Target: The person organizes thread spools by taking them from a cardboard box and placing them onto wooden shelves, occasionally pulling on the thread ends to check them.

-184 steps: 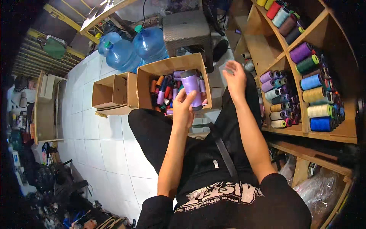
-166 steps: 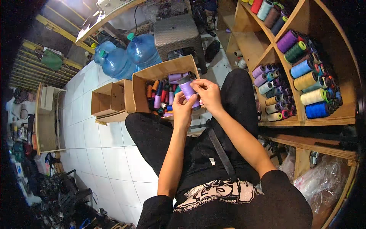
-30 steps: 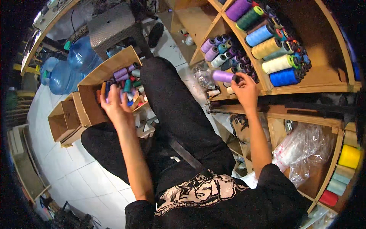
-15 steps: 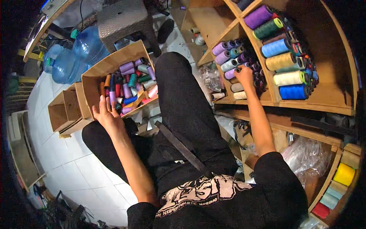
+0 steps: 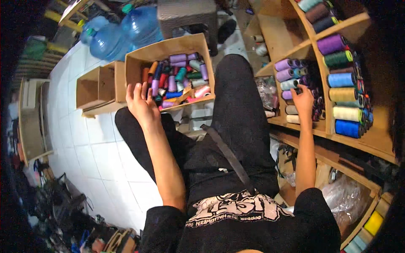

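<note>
My left hand [image 5: 141, 101] hovers with spread fingers and nothing in it at the near left corner of a cardboard box [image 5: 168, 47] filled with several coloured thread spools [image 5: 179, 78]. My right hand [image 5: 303, 100] reaches into a wooden shelf compartment [image 5: 320, 130]. Its fingertips rest on a row of purple and blue spools [image 5: 291, 76] lying there, and I cannot tell whether it still grips one. I sit on the floor in black clothes, with my knee between the box and the shelf.
A smaller cardboard box [image 5: 99, 86] stands left of the full one. Two blue water jugs [image 5: 126, 27] and a grey woven stool [image 5: 185, 14] are behind. Large thread cones [image 5: 348, 99] fill the shelf at right. White floor tiles [image 5: 95, 147] spread to my left.
My right hand has carried a purple spool from the box to the shelf and set it among the row there. My left hand has dropped to the box's near corner.
</note>
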`<move>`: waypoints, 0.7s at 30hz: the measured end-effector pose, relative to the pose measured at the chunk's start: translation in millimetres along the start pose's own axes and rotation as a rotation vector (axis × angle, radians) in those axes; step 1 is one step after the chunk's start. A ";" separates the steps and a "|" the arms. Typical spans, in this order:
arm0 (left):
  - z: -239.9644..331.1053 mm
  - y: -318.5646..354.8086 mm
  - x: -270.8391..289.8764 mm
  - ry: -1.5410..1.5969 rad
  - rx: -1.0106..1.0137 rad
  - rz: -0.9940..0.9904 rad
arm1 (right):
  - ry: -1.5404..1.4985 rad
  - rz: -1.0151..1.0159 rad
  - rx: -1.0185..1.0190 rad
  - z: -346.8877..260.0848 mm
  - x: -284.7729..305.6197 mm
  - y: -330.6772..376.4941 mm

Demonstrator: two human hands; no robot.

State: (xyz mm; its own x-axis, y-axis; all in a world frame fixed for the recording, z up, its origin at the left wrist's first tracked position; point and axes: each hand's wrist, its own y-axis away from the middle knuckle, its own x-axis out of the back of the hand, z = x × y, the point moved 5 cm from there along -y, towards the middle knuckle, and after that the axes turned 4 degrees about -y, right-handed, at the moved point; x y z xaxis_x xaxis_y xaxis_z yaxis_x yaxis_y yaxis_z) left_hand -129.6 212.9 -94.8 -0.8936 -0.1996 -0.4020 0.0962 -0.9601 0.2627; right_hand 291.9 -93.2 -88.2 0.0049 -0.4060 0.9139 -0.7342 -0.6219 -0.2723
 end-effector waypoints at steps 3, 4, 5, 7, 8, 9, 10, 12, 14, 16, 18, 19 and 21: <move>35.3 0.8 2.1 0.035 -0.063 -0.024 | -0.163 -0.035 -0.012 -62.8 27.8 -5.8; 44.3 2.4 2.1 0.016 -0.100 -0.016 | -0.251 -0.011 -0.019 -77.0 34.0 -11.4; 50.4 0.1 9.0 0.027 -0.114 -0.008 | -0.258 -0.006 -0.002 -91.7 37.3 -17.6; 61.9 -4.6 26.4 0.013 -0.148 0.016 | -0.389 0.058 0.171 -128.4 47.7 -28.1; 67.4 -3.2 32.8 0.012 -0.162 0.040 | -0.435 0.077 0.215 -149.3 50.6 -31.9; 69.4 -6.7 38.0 0.022 -0.167 0.045 | -0.435 0.079 0.228 -167.5 48.0 -36.6; 68.4 -11.8 44.6 -0.020 -0.153 0.047 | -0.468 0.052 0.249 -186.0 43.4 -41.1; 55.7 -26.5 57.0 -0.136 -0.118 0.035 | -0.549 -0.093 0.235 -216.9 19.0 -47.1; 28.1 -45.6 51.3 -0.295 -0.043 -0.057 | -0.582 -0.230 0.263 -240.6 -15.5 -56.1; -3.9 -69.4 33.3 -0.571 0.055 -0.214 | -0.578 -0.347 0.329 -267.7 -57.9 -62.9; -37.5 -110.9 33.0 -0.860 -0.041 -0.327 | -0.593 -0.526 0.364 -298.8 -121.6 -62.5; -59.2 -125.1 16.7 -0.969 0.014 -0.397 | -0.564 -0.608 0.377 -299.3 -159.0 -67.2; -93.4 -156.2 -7.4 -1.189 -0.036 -0.488 | -0.555 -0.723 0.390 -303.3 -235.3 -70.6</move>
State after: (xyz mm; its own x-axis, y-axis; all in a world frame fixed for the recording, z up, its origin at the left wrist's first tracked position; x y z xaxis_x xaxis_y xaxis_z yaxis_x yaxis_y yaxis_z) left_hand -97.1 346.1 -214.8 -0.6774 0.4508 0.5813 -0.3543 -0.8925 0.2792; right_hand 136.6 249.2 -192.7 0.7544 -0.0362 0.6555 -0.1551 -0.9800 0.1244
